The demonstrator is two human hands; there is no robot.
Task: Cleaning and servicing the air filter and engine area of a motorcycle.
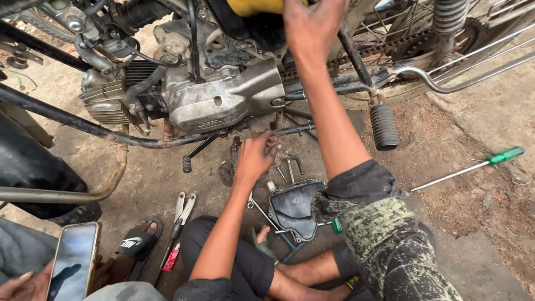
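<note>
Under engine (223, 100), left hand's (254, 158) fingertips hidden

left hand (255, 158) under motorcycle engine (223, 100)

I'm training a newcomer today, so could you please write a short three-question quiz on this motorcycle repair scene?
1. True or false: the left hand reaches under the engine.
2. Which tool lies apart on the ground to the right? A) hammer B) green-handled screwdriver C) saw
3. Fill in: the right hand rests high on the motorcycle, near a ____ part.

Key: 1 true; 2 B; 3 yellow
</note>
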